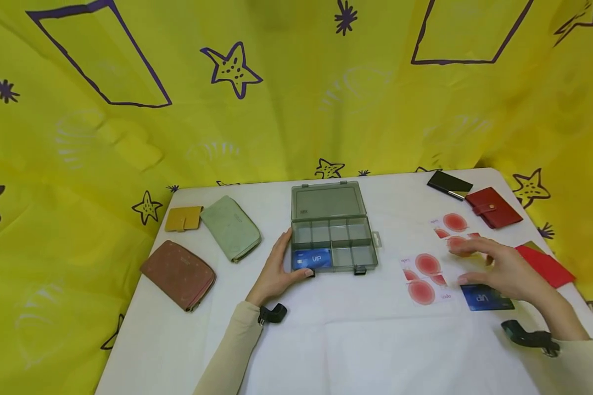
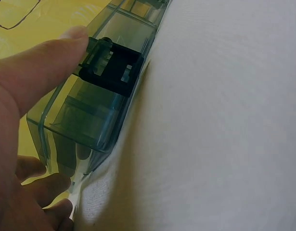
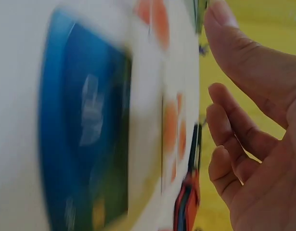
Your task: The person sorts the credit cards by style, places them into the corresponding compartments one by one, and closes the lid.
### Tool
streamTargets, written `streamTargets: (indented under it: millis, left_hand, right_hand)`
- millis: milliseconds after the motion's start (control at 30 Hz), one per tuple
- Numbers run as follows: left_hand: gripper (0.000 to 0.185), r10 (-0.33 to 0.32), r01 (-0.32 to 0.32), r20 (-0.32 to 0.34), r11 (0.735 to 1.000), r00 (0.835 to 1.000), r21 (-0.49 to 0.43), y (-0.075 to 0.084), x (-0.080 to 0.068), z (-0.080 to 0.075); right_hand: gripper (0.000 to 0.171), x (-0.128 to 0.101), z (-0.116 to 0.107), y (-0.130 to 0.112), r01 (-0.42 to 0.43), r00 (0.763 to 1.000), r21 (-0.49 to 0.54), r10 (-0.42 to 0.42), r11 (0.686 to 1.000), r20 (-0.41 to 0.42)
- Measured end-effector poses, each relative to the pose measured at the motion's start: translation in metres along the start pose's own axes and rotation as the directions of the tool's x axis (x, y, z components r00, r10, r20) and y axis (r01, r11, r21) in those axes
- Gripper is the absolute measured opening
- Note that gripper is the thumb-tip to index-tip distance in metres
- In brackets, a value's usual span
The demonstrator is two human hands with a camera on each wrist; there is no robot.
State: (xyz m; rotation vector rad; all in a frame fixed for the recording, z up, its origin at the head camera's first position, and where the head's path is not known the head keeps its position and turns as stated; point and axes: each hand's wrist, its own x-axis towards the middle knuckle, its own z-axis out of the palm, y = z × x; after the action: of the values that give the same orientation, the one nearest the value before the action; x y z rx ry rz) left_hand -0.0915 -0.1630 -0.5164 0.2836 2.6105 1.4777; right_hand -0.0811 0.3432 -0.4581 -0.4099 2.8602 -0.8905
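A grey-green see-through compartment box (image 1: 328, 202) stands with its lid folded back. Its front-left compartment holds a blue VIP card (image 1: 321, 259). My left hand (image 1: 273, 278) grips the box's front-left corner, fingers along the side wall; in the left wrist view the thumb (image 2: 46, 65) lies beside a dark latch (image 2: 111, 67). Over on the right, my right hand (image 1: 506, 270) hovers with loosely bent, parted fingers and nothing between them. Below it lies another blue VIP card (image 1: 485, 300), blurred in the right wrist view. Two white cards with red circles, a nearer one (image 1: 427, 278) and a farther one (image 1: 453, 224), lie beside this hand.
Left on the white table (image 1: 356, 351) are a yellow wallet (image 1: 183, 218), a green wallet (image 1: 231, 227) and a brown wallet (image 1: 179, 274). Far right lie a black wallet (image 1: 448, 184), a red wallet (image 1: 495, 208) and a red envelope-like item (image 1: 548, 267). A yellow patterned curtain hangs behind.
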Motion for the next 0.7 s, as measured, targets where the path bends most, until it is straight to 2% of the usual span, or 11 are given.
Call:
streamTargets:
  millis: [67,233,467,700]
  left_hand:
    - [0.113,-0.004,0.004,0.000,1.000,1.000,0.000,0.000,-0.001,-0.001]
    - [0.112,-0.001,0.001,-0.012,1.000,1.000,0.006,-0.001,-0.003,-0.002]
    - [0.112,0.006,-0.006,-0.008,1.000,1.000,-0.006,-0.003,-0.002,-0.002]
    - [0.113,0.017,-0.017,0.003,1.000,1.000,-0.010,0.000,-0.001,-0.001]
  right_hand:
    - [0.059,-0.010,-0.007,0.014,-0.029,0.999,-0.047,0.030,0.998,0.013]
    - [0.057,-0.023,-0.017,0.035,-0.083,0.989,-0.121,0.097,0.989,0.112]
    - [0.063,-0.027,-0.015,0.043,-0.131,0.978,-0.162,0.154,0.978,0.143]
    - [0.051,-0.023,-0.015,0.046,-0.156,0.966,-0.163,0.185,0.974,0.182]
